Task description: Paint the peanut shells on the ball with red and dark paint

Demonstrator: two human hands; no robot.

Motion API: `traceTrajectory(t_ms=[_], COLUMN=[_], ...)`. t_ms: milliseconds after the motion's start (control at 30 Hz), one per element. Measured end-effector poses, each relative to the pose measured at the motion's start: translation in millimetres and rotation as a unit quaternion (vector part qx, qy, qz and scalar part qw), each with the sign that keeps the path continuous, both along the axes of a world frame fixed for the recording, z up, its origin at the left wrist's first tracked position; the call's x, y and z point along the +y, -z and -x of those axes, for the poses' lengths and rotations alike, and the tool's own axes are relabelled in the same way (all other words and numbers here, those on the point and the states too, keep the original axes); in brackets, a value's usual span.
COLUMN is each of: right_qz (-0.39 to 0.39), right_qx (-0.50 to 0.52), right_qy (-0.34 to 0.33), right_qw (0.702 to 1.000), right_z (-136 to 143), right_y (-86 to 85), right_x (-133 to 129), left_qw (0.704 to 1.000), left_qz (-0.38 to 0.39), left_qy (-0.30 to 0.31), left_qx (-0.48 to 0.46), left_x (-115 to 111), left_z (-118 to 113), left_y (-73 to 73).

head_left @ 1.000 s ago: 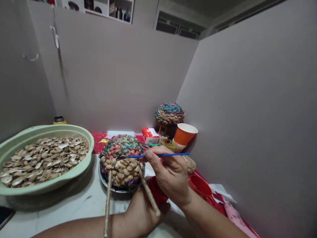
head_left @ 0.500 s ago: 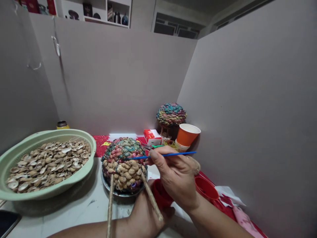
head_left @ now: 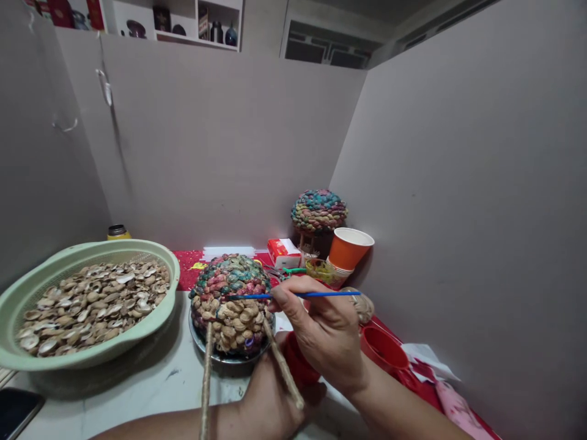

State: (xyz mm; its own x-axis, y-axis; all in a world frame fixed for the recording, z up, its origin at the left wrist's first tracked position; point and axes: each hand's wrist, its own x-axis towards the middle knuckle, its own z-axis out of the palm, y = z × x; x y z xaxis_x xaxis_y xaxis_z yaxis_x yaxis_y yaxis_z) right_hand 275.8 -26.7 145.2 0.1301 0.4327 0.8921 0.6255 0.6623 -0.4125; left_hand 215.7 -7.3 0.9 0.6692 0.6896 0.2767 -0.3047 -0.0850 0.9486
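Observation:
A dome covered in peanut shells (head_left: pixel 233 287) rests in a metal bowl (head_left: pixel 202 349), painted red and green on its upper part and plain tan toward me. Two stick legs (head_left: pixel 206 379) jut from it toward me. My right hand (head_left: pixel 323 330) pinches a thin blue paintbrush (head_left: pixel 330 294), whose dark tip touches the shells near the edge of the painted part. Below it, my left hand (head_left: pixel 270 394) is wrapped round a red cup (head_left: pixel 300 360), beside the right stick leg; its fingers are partly hidden.
A green basket of shells (head_left: pixel 172 299) stands at left, a phone (head_left: pixel 18 409) in front. Behind are a painted shell dome (head_left: pixel 320 211), an orange cup (head_left: pixel 349 249) and a red-white box (head_left: pixel 283 252). At right is another red cup (head_left: pixel 383 348). Grey panels (head_left: pixel 211 140) enclose the table.
The brush is more level, and its tip has shifted slightly left and down on the shells. My right hand has dropped a little. The left hand still holds the red cup.

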Motion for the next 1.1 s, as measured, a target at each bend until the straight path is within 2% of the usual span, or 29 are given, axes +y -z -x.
traceTrajectory(t_ms=[100, 200, 333, 433, 533, 733, 900, 1000, 1100], right_qz=[-0.005, 0.0, -0.006, -0.005, -0.01, -0.021, 0.033, 0.072, 0.113], right_qx=[-0.013, -0.024, -0.014, -0.008, -0.018, 0.032, -0.02, -0.024, -0.022], right_qy=[0.024, 0.049, 0.045, 0.031, 0.047, 0.084, 0.103, 0.118, 0.137], right_qw=[1.0, 0.999, 0.999, 0.999, 0.999, 0.996, 0.994, 0.99, 0.984], right_z=[-2.3, -7.3, -9.4, -9.3, -13.1, -28.8, -41.3, -50.7, -60.4], right_y=[-3.7, -7.6, -6.8, -4.6, -7.4, -33.2, -49.2, -43.1, -26.9], right_x=[-1.3, -6.5, -10.8, -10.9, -14.2, -35.4, -51.1, -62.4, -75.7], left_qw=[1.0, 0.999, 0.999, 0.998, 0.997, 0.993, 0.988, 0.982, 0.976], left_qz=[-0.014, -0.029, -0.04, -0.043, -0.047, -0.064, -0.11, -0.137, -0.157], left_qy=[-0.012, -0.023, -0.028, -0.022, -0.027, -0.038, -0.048, -0.058, -0.075], left_qx=[0.006, 0.011, 0.023, 0.037, 0.06, 0.09, 0.102, 0.116, 0.13], left_x=[0.2, -1.0, -2.7, -2.3, -1.5, -2.7, -2.1, -1.3, -0.9], left_z=[1.0, 8.3, 14.8, 16.2, 17.7, 19.8, 22.7, 24.6, 24.9], left_y=[-3.9, -14.7, -27.6, -31.0, -29.9, -28.9, -27.3, -24.6, -22.7])
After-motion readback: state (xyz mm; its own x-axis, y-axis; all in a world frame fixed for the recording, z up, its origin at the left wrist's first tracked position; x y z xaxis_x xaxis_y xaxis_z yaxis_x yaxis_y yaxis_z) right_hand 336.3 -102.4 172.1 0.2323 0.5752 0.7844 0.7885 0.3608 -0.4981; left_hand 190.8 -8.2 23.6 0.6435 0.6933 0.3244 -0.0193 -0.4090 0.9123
